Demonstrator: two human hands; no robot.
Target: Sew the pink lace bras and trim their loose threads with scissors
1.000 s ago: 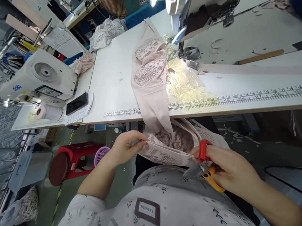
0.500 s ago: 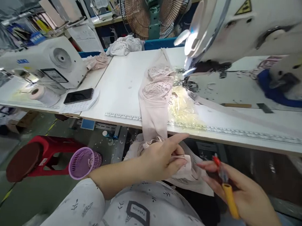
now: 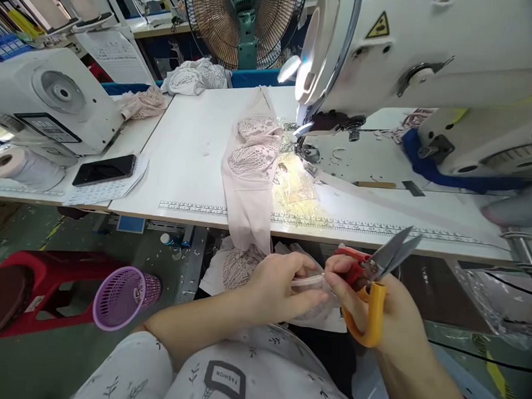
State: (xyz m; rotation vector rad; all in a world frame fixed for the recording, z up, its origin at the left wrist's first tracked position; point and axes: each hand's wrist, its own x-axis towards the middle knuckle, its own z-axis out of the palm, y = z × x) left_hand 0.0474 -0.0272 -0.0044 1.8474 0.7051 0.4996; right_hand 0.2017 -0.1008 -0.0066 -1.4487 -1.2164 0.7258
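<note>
My left hand (image 3: pixel 277 288) is closed on the edge of a pale pink garment (image 3: pixel 309 282) above my lap. In my right hand (image 3: pixel 386 322) are scissors (image 3: pixel 393 255) with one orange and one red handle. Their blades point up and to the right, slightly apart, away from the fabric. The thumb and forefinger of that same hand pinch the end of the garment's edge beside my left fingers. A pink lace bra (image 3: pixel 252 163) lies on the table, its lower band hanging over the front edge toward a lace piece (image 3: pixel 243 266) on my lap.
A sewing machine (image 3: pixel 387 58) stands at the right, with a measuring tape (image 3: pixel 335 224) along the table edge. At left are another machine (image 3: pixel 63 102), a thread cone (image 3: pixel 29 168) and a phone (image 3: pixel 104 170). A purple basket (image 3: pixel 124 299) and red stool (image 3: pixel 64 273) stand below.
My right hand has come in to the garment's edge and now pinches it. The scissors have swung from pointing up and left to up and right. The view has shifted right.
</note>
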